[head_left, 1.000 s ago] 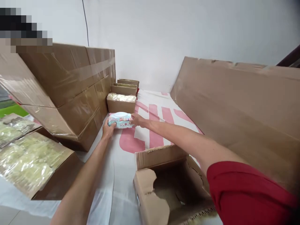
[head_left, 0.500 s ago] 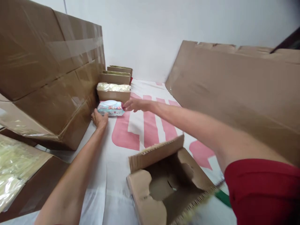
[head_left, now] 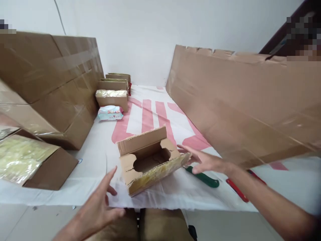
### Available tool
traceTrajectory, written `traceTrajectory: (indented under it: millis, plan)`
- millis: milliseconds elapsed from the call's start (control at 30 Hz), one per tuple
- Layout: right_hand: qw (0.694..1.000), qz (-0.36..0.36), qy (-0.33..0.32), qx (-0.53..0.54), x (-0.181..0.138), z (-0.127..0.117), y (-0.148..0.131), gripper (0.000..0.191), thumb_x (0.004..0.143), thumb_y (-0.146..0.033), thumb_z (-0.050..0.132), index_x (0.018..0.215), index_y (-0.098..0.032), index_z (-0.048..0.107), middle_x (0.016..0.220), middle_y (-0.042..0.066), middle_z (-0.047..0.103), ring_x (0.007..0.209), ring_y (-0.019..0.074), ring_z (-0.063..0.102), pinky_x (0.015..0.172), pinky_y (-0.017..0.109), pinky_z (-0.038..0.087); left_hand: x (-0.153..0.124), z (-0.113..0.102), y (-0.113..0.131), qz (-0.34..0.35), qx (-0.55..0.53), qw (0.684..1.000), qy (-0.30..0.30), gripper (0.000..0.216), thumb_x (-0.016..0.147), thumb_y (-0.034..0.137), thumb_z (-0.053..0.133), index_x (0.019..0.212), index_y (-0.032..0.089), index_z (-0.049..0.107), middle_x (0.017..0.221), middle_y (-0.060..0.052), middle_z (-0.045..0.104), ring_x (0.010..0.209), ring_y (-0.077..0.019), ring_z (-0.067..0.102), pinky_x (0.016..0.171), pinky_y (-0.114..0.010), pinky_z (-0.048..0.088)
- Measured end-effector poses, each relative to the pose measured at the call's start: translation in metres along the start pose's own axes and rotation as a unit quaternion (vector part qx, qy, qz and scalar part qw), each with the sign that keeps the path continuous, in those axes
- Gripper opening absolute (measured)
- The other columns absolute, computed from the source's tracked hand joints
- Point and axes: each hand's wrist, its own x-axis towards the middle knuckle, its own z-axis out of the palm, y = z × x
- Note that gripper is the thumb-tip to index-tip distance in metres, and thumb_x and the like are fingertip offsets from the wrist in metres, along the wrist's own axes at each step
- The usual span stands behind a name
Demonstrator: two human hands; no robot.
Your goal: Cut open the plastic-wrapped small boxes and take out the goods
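An opened cardboard box [head_left: 126, 164] sits near the table's front edge, its flaps raised and notched inner flaps showing. My left hand [head_left: 100, 197] is beside its left end, fingers spread, holding nothing. At the box's right end is my right hand [head_left: 200, 160], fingers apart; whether the fingertips touch the cardboard I cannot tell. Just below that hand lies a tool with a green handle [head_left: 205, 179], its front end partly hidden by the box and hand. Farther back, a light-blue and pink pack of wipes [head_left: 110, 113] rests on the table, away from both hands.
Large taped cartons [head_left: 72, 83] are stacked at the left, with a tape-covered box [head_left: 50, 167] in front of them. Several smaller boxes [head_left: 112, 100] line up behind the wipes. A tall cardboard sheet [head_left: 238, 100] stands along the right. A red-handled item [head_left: 237, 190] lies under my right forearm.
Both hands have left the pack of wipes, which stays in front of the small boxes. They have come back toward me, to either side of the opened box.
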Motion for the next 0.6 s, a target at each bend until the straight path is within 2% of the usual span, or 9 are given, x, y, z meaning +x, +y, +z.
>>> traceTrajectory:
  millis: [33,100,167,267,367,467,533,600]
  plan:
    - [1.0,-0.007,0.01,0.001,0.0,0.015,0.008,0.085,0.067,-0.038,0.091,0.146,-0.024,0.063,0.143,0.018,0.067,0.129,0.0354,0.068,0.1,0.046,0.06,-0.011,0.017,0.003,-0.053,-0.018,0.998,0.002,0.111,0.077,0.056,0.081,0.17,0.035,0.023,0.097,-0.004,0.073,0.057,-0.0187,0.061,0.061,-0.037,0.058]
    - [0.999,-0.029,0.036,-0.009,0.014,0.044,0.014,0.071,0.068,-0.039,0.091,0.134,-0.023,0.069,0.127,0.016,0.075,0.115,0.0363,0.073,0.097,0.049,0.061,-0.011,0.041,0.012,-0.094,-0.05,0.994,0.035,0.111,0.079,0.06,0.078,0.169,0.027,0.023,0.096,-0.005,0.074,0.061,-0.0203,0.064,0.064,-0.038,0.058]
    - [0.996,-0.05,0.076,-0.017,0.045,0.066,0.009,0.06,0.071,-0.036,0.089,0.127,-0.024,0.071,0.118,0.013,0.078,0.108,0.0356,0.074,0.091,0.05,0.062,0.01,0.043,0.017,-0.089,-0.061,0.989,0.103,0.099,0.08,0.063,0.073,0.163,0.021,0.036,0.094,-0.006,0.074,0.065,-0.022,0.066,0.065,-0.038,0.058]
    - [0.989,-0.087,0.118,0.002,0.115,0.09,-0.01,0.061,0.076,-0.031,0.083,0.133,-0.024,0.065,0.118,0.009,0.078,0.103,0.0302,0.075,0.087,0.045,0.063,0.062,0.006,0.012,-0.058,-0.035,0.975,0.211,0.065,0.08,0.057,0.069,0.133,0.02,0.063,0.09,-0.005,0.073,0.071,-0.0236,0.068,0.066,-0.037,0.057]
    - [0.976,-0.147,0.16,-0.007,0.201,0.11,-0.03,0.058,0.077,-0.024,0.078,0.134,-0.024,0.063,0.117,0.007,0.077,0.099,0.0258,0.075,0.088,0.042,0.063,0.127,-0.046,-0.008,-0.057,-0.025,0.938,0.342,0.038,0.076,0.042,0.069,0.107,0.021,0.07,0.094,-0.005,0.074,0.082,-0.0245,0.07,0.075,-0.037,0.059]
    - [0.95,-0.194,0.244,-0.027,0.282,0.132,-0.041,0.065,0.075,-0.015,0.077,0.137,-0.026,0.062,0.132,0.008,0.072,0.119,0.0283,0.068,0.106,0.047,0.055,0.191,-0.075,-0.032,-0.088,-0.023,0.899,0.428,0.043,0.076,0.033,0.066,0.116,0.017,0.066,0.103,-0.009,0.072,0.098,-0.0267,0.071,0.096,-0.044,0.058]
    - [0.942,-0.192,0.274,-0.025,0.321,0.145,-0.04,0.067,0.077,-0.013,0.073,0.141,-0.025,0.059,0.135,0.011,0.07,0.124,0.0303,0.065,0.112,0.052,0.05,0.223,-0.074,-0.046,-0.097,-0.022,0.882,0.461,0.056,0.079,0.031,0.066,0.131,0.013,0.058,0.119,-0.015,0.068,0.115,-0.0296,0.068,0.107,-0.049,0.053]
    - [0.937,-0.191,0.293,-0.023,0.346,0.156,-0.031,0.067,0.079,-0.014,0.071,0.144,-0.022,0.057,0.133,0.013,0.07,0.123,0.0319,0.065,0.112,0.054,0.049,0.242,-0.058,-0.056,-0.094,-0.017,0.873,0.478,0.067,0.079,0.032,0.069,0.14,0.011,0.05,0.134,-0.021,0.06,0.132,-0.0336,0.059,0.115,-0.054,0.047]
